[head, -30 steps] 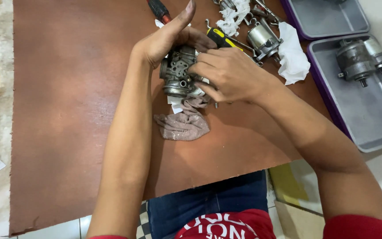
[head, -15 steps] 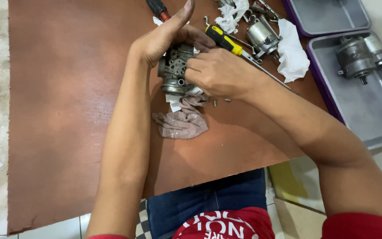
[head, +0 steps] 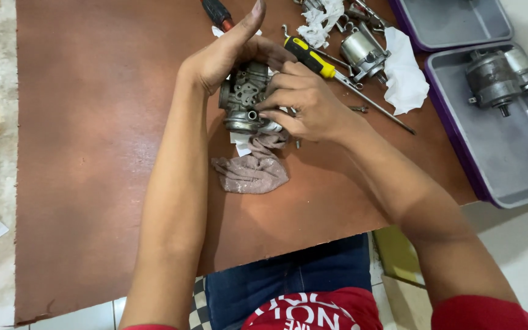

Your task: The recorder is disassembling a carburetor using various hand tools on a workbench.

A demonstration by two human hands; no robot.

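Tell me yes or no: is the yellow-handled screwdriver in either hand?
No: the screwdriver lies on the table, behind the right hand working the carburetor.

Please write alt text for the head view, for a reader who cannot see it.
Seen from above, a left hand and a right hand grip a grey metal carburettor over a brown table, with a crumpled rag below it. A yellow-handled screwdriver lies just beyond the right hand, and a grey tray at right holds a motor.

Far side of the grey cast-metal carburettor body [head: 244, 98] hidden behind the left hand [head: 227, 52], right hand [head: 307, 104] covering its right side, black-and-red tool handle [head: 217, 12] cut off at far edge, small screw [head: 298, 144] too small to identify
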